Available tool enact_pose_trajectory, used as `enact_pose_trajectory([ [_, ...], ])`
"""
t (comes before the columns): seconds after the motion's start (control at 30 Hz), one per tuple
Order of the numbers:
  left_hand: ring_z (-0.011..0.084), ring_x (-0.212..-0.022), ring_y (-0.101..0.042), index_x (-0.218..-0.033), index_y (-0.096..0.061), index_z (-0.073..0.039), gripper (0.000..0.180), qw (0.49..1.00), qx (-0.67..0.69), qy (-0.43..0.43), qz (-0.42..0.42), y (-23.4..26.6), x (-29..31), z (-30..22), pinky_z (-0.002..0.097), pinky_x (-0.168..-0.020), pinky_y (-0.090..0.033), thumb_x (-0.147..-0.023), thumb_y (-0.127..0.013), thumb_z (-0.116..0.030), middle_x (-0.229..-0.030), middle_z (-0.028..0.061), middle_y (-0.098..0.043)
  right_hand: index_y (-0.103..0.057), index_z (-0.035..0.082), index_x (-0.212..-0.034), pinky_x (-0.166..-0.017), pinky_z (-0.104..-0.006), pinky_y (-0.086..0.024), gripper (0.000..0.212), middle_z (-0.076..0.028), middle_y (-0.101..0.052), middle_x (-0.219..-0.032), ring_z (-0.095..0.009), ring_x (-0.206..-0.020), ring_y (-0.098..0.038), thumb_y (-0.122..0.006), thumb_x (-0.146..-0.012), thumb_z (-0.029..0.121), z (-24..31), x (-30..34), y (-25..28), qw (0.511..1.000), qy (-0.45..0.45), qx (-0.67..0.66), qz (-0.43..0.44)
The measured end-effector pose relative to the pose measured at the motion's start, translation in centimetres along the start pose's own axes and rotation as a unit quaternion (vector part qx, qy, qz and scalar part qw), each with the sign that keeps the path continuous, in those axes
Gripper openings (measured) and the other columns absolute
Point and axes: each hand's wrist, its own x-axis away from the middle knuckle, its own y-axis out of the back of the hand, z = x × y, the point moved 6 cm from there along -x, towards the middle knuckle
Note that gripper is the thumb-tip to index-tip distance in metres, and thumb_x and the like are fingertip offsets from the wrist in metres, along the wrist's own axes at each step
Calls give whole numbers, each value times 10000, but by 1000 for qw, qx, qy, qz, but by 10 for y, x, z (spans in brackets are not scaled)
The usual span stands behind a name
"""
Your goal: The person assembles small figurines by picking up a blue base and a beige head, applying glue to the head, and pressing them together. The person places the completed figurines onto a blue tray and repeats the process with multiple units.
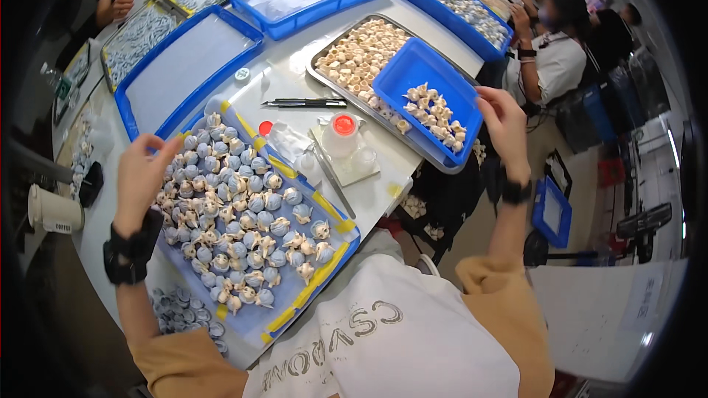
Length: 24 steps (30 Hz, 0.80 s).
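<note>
White table (282,68); left hand (140,175) curled, right hand (504,127) at blue tray (404,75).

The white garment front (398,335) — shirt or apron, I can't tell which from here — carries 1 row of large, patchy, dark olive lettering (332,343). Its wearer has 2 loose tan sleeves, the left sleeve (188,365) and the right sleeve (509,317) both bunched in soft folds. I see black on both wrists: the left wristband (127,262) is bulky and blocky, the right wristband (515,191) slimmer. The left hand (146,166) and right hand (505,124) are bare.
</note>
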Motion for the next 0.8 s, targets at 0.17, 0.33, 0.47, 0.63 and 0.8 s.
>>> enact_pose_trajectory([
  [0.17,21,-383,-306,-745,-437,-89,324,814,548,118,151,49,96,-19,172,-352,-228,-949,-393,-337,-512,-41,-355,-659,31,-949,-769,-347,-467,243,-127,-625,-911,-266,-870,-586,-657,-762,185,17,-27,-64,971,131,94,177],
  [0.33,187,-636,-492,-871,-499,-48,422,509,767,349,177,-4,222,-16,291,-548,-404,-932,-372,-446,-816,107,-499,-669,45,-867,-811,-384,-445,249,-120,-604,-955,-309,-948,-528,-706,-693,220,-5,-51,-113,918,142,260,265],
  [0.47,238,-727,-519,-1022,-479,-28,263,425,791,434,77,-36,259,-22,320,-619,-416,-916,-410,-259,-910,149,-521,-627,42,-752,-783,-382,-446,206,-107,-598,-899,-309,-893,-534,-738,-642,177,-2,-53,-114,925,215,185,254],
  [0.63,143,-409,-397,-980,-462,20,275,489,806,270,194,-54,261,-51,243,-384,-324,-937,-413,-247,-707,160,-502,-572,-6,-875,-715,-311,-472,238,-117,-620,-835,-205,-777,-609,-701,-702,96,40,-38,-64,988,131,12,87],
  [0.8,83,-540,-475,-909,-579,-11,211,779,581,133,193,-69,235,-82,215,-487,-372,-830,-619,-203,-691,31,-540,-519,36,-768,-630,-304,-490,266,-115,-604,-858,-250,-723,-596,-730,-607,19,195,111,-85,759,318,-380,422],
])
